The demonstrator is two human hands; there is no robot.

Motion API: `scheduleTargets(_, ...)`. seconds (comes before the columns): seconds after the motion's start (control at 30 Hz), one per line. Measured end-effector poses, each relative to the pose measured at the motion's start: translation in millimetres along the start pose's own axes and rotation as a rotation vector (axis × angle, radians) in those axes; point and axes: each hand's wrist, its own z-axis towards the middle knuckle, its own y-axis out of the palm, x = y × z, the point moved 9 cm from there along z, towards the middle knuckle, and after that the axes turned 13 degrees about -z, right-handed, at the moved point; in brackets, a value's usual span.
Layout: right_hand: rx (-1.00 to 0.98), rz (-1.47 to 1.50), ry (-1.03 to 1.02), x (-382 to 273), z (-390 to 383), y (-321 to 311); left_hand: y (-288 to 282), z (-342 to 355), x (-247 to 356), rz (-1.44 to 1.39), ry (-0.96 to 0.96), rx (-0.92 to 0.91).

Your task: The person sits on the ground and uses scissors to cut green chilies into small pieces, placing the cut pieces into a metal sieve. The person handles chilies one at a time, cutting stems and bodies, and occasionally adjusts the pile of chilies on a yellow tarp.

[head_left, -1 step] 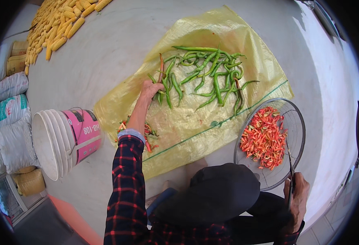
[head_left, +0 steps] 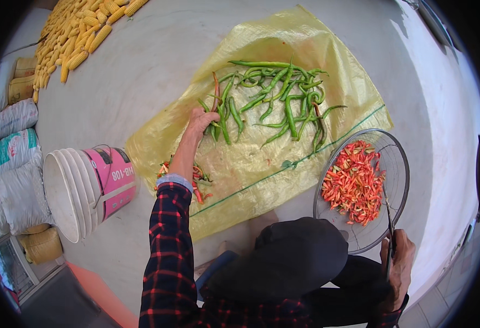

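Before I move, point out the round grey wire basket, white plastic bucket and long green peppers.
Round grey wire basket [head_left: 407, 183], head view: rim.
White plastic bucket [head_left: 118, 183], head view: pink label.
Long green peppers [head_left: 290, 116], head view: one pepper's middle.

Between ten and eleven o'clock, the left hand [head_left: 202, 119] touches green peppers [head_left: 290, 117] on a yellow sheet [head_left: 240, 186]. At four, the right hand [head_left: 402, 258] grips a long thin tool [head_left: 390, 220] by a wire basket [head_left: 407, 176] of red pieces [head_left: 353, 186] (bucket [head_left: 100, 188] at nine, corn [head_left: 81, 41] at ten).
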Motion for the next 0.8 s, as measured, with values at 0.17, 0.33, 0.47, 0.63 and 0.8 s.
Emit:
scheduleTargets(0.17, 0.017, -0.040, -0.057, -4.8, -4.1, -0.1, 25.7, -23.9, 11.4, -0.332, -0.020, -0.078)
scheduleTargets(0.33, -0.065, -0.042, -0.065, -2.0, -5.9, 5.1, 71.8, -46.0, 58.2, -0.321, 0.127, -0.161)
scheduleTargets(0.47, -0.136, -0.016, -0.033, -1.3, -3.5, 9.8, 128.2, -57.3, 78.4, -0.208, 0.260, -0.244)
scheduleTargets(0.63, -0.109, -0.014, -0.040, -3.9, -3.1, 11.9, 145.1, -68.1, 58.8, 0.175, 0.569, 0.110)
scheduleTargets(0.8, -0.117, -0.039, -0.055, -2.4, -6.6, 12.7, 108.6, -98.1, 44.5, 0.448, 0.632, 0.545)
